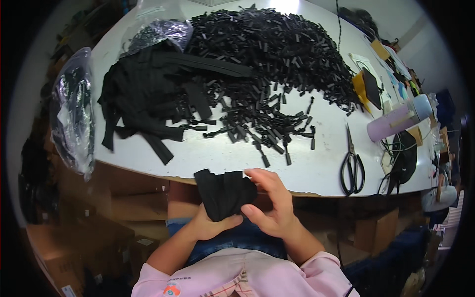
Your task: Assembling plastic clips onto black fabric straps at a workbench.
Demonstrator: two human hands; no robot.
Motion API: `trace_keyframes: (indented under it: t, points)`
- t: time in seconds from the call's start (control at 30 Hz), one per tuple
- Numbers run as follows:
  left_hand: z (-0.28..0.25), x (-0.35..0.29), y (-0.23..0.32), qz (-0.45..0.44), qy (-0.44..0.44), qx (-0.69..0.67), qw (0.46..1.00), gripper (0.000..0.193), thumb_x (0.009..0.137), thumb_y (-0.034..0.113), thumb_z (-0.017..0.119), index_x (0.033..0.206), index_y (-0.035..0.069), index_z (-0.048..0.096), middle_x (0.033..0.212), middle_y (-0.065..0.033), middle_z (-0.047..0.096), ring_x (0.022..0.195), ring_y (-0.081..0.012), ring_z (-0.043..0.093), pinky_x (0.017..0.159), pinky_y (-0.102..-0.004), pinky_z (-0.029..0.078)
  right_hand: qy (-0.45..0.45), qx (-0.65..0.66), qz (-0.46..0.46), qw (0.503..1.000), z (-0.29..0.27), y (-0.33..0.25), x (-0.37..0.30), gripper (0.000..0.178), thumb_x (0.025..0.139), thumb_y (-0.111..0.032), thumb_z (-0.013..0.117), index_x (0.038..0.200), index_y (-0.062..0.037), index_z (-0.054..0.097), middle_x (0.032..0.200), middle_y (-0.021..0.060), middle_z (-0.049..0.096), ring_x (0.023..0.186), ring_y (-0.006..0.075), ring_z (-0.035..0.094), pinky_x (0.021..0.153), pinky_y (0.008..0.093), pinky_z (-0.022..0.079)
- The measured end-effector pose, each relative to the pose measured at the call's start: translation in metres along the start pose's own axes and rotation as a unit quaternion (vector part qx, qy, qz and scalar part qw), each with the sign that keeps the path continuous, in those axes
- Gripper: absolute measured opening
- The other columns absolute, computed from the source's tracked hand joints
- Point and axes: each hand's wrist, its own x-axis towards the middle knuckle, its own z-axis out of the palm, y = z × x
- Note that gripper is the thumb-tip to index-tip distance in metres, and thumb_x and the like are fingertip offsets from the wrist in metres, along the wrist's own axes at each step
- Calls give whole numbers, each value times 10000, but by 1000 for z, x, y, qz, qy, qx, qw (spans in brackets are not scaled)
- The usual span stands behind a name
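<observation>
"Black, folded bundle of matte fabric (225,192): where is it?"

"At the near edge of the white desk (319,168), over the person's lap, probably to have it close in view."

"And from the left?"

"First, a clear, crinkled plastic bag with dark contents (74,114) at the desk's left edge. Next, a loose heap of flat, straight-ended black fabric strips (143,89), apparently kept within reach."

"How is the bundle held?"

"The left grip (213,225) is wrapped around its lower part, likely keeping the soft layers together. The right grip (273,213) curves along its right side, thumb and fingers apart; whether it pinches any cloth cannot be told."

"Behind them?"

"A broad, glossy mound of small black rectangular tabs on cords (277,47), some scattered toward the front."

"Farther right?"

"Metal scissors with large black loop handles (352,173), blades pointing away, perhaps so the handles face the person. Last, a lilac cylindrical bottle with a pale blue cap (396,121), seemingly set apart from the mound."
</observation>
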Motion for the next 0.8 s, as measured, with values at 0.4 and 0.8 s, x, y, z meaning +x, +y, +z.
trace_keyframes:
  t: [0.4, 0.8]
  points:
    - [-2, 5, 0, -103, 1, -120, 987, 312, 749, 130, 564, 991, -50, 485, 696, -89, 544, 571, -134, 517, 547, -235, 423, -54, -515, -25, 855, -33, 17, 42, 467, 692, -332, 597, 1049, -44, 508, 1109, 161, 449, 1035, 310, 386, 881, 420, 281]
    - [8, 1, -4, 7, -26, -225, 974, 349, 804, 265, 521, 1014, -4, 454, 723, -84, 534, 612, -121, 517, 535, -222, 423, -66, 263, 132, 953, 5, -2, -4, 111, 790, 7, 477, 832, 99, 523, 896, 123, 472, 651, 179, 563, 491, 219, 426]
